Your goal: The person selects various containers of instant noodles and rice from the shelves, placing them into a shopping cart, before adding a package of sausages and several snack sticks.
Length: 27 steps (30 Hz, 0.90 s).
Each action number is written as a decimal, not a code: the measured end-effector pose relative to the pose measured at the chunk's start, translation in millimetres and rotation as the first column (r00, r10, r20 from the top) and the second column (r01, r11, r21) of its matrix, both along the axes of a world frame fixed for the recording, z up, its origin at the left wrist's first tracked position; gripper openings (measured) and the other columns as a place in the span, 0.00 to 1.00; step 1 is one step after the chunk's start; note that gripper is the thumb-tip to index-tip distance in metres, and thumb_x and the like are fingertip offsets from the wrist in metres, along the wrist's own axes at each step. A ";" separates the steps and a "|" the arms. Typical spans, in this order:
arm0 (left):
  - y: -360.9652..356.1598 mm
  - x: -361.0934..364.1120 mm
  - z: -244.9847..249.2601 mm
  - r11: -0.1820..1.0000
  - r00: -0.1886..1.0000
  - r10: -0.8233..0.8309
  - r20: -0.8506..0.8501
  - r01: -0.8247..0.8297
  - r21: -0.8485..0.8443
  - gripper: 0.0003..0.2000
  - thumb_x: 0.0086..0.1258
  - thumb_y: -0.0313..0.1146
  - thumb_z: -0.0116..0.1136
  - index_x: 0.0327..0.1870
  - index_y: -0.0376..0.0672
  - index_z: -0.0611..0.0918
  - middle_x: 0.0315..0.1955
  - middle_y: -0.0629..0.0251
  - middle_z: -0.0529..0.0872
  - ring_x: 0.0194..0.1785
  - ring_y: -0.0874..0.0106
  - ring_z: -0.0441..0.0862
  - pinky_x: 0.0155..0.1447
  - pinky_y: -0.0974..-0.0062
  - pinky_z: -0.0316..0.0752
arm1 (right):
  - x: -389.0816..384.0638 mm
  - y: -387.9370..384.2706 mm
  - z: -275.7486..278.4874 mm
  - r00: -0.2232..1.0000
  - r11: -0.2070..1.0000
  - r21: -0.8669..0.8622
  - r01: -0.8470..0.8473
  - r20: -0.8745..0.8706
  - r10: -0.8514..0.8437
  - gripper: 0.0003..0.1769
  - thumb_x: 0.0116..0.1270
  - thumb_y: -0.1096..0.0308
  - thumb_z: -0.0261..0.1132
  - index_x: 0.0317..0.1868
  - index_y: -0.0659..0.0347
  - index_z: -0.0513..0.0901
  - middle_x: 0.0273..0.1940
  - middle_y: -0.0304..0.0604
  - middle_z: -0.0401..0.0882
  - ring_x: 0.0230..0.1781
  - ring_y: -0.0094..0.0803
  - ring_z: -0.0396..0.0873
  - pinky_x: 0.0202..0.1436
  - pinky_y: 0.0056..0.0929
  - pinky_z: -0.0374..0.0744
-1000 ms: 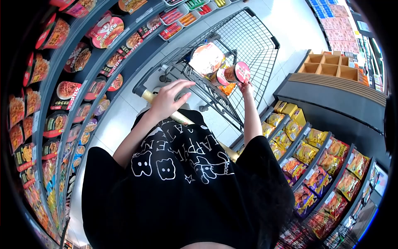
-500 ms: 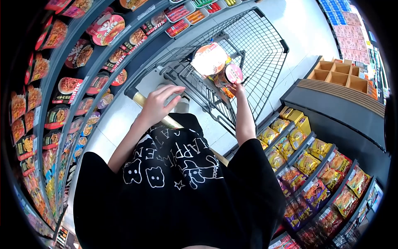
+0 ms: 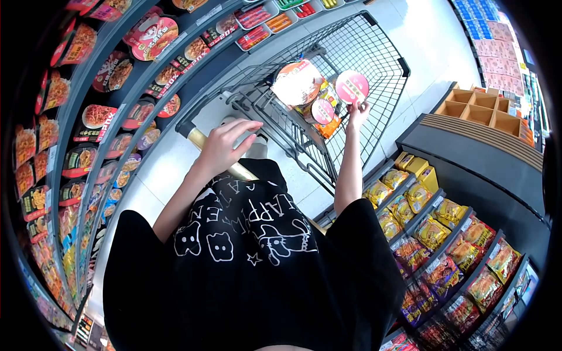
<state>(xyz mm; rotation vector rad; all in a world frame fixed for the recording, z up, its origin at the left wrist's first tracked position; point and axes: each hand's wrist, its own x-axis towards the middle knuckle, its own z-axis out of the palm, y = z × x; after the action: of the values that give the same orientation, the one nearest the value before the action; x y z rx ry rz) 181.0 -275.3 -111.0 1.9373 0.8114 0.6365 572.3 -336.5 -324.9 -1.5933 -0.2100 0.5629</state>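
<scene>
A wire shopping cart (image 3: 383, 64) stands in front of me. My right hand (image 3: 358, 111) grips the edge of a pink-lidded cup (image 3: 352, 86) above the cart basket. Inside the cart lie a large round bowl package (image 3: 297, 82), a second pink-lidded cup (image 3: 322, 111) and an orange packet (image 3: 329, 127). My left hand (image 3: 229, 143) is over the cart's handle (image 3: 240, 171), with its fingers apart and nothing in them.
Shelves of bowl and packet foods (image 3: 98, 120) curve along the left. On the right are racks of yellow and red noodle packets (image 3: 433, 231) and a counter with a wooden divided box (image 3: 481, 108). Trays of coloured sticks (image 3: 278, 23) line the top.
My right hand has moved up and to the right with a pink-lidded cup, away from the other items. The second pink-lidded cup now shows in the cart. My left hand has barely moved.
</scene>
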 end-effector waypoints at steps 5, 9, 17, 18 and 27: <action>1.3 -2.1 1.1 1.000 1.000 -0.013 0.008 0.013 0.014 0.11 0.60 0.25 0.54 0.44 0.38 0.78 0.37 0.60 0.82 0.39 0.67 0.81 0.43 0.75 0.75 | -46.3 42.8 40.1 0.944 0.943 -0.053 -0.328 -0.053 0.326 0.17 0.60 0.78 0.57 0.49 0.65 0.63 0.29 0.51 0.75 0.21 0.34 0.78 0.23 0.29 0.80; 1.8 -3.9 -0.9 0.998 0.999 -0.033 -0.004 0.033 0.049 0.11 0.60 0.23 0.53 0.44 0.36 0.78 0.39 0.59 0.81 0.40 0.68 0.81 0.44 0.77 0.75 | -91.4 64.3 43.3 0.862 0.859 -0.090 -0.504 -0.114 0.494 0.13 0.59 0.81 0.55 0.43 0.64 0.64 0.28 0.51 0.75 0.20 0.35 0.78 0.24 0.29 0.80; 1.3 -4.5 1.9 1.000 1.000 -0.011 0.005 0.011 -0.016 0.11 0.59 0.23 0.53 0.44 0.36 0.78 0.39 0.59 0.81 0.40 0.69 0.81 0.43 0.77 0.75 | -135.5 49.4 28.2 0.569 0.625 -0.360 -0.692 0.261 0.780 0.18 0.52 0.68 0.61 0.44 0.61 0.71 0.46 0.49 0.67 0.48 0.48 0.65 0.48 0.46 0.67; 1.3 -4.6 1.9 1.000 1.000 -0.008 0.003 0.008 -0.020 0.11 0.59 0.23 0.53 0.44 0.36 0.78 0.38 0.59 0.81 0.40 0.69 0.81 0.44 0.77 0.75 | -136.3 47.7 28.5 0.583 0.669 -0.313 -0.675 0.330 0.742 0.18 0.58 0.64 0.59 0.47 0.63 0.71 0.41 0.47 0.72 0.42 0.44 0.73 0.40 0.41 0.74; 0.4 -3.2 3.4 1.000 1.000 0.010 -0.021 -0.010 0.025 0.11 0.59 0.22 0.54 0.43 0.35 0.78 0.38 0.59 0.82 0.40 0.68 0.81 0.43 0.77 0.75 | -10.1 6.9 -70.8 0.976 0.867 -0.497 -0.030 -0.202 -0.082 0.16 0.62 0.62 0.58 0.37 0.70 0.72 0.28 0.47 0.78 0.18 0.34 0.78 0.16 0.26 0.75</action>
<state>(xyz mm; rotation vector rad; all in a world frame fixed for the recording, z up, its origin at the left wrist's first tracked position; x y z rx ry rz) 177.8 -275.0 -107.5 1.9671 0.8307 0.6357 562.2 -329.7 -395.6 -2.0126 0.1377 0.8117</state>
